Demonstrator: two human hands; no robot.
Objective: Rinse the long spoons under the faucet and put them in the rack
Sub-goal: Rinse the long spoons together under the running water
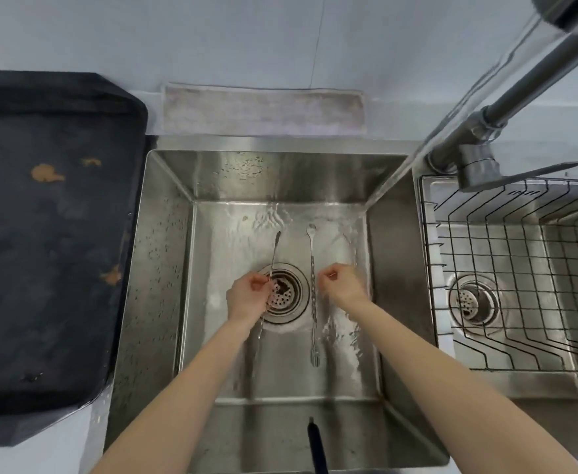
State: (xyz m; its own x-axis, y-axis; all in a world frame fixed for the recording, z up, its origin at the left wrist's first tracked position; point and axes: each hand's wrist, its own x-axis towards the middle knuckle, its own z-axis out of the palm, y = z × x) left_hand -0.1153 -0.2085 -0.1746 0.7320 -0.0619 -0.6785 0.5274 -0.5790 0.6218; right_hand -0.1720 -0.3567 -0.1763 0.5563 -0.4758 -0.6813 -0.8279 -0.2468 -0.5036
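Two long metal spoons are in the left sink basin (164, 268). My left hand (248, 295) pinches the left long spoon (275, 246) by the middle of its handle, over the drain (282, 294), with the bowl end pointing away from me. The right long spoon (312, 302), with a twisted handle, lies flat on the basin floor. Just right of it is my right hand (344, 285), fingers curled, under the water running from the faucet (479, 165). I cannot see it touch that spoon. The wire rack (520, 268) sits in the right basin and holds nothing.
A black mat (48, 234) with brown stains covers the counter on the left. A grey cloth (263, 111) lies behind the sink. A dark handle (316, 446) pokes up at the sink's near edge. Water sheets across the basin floor.
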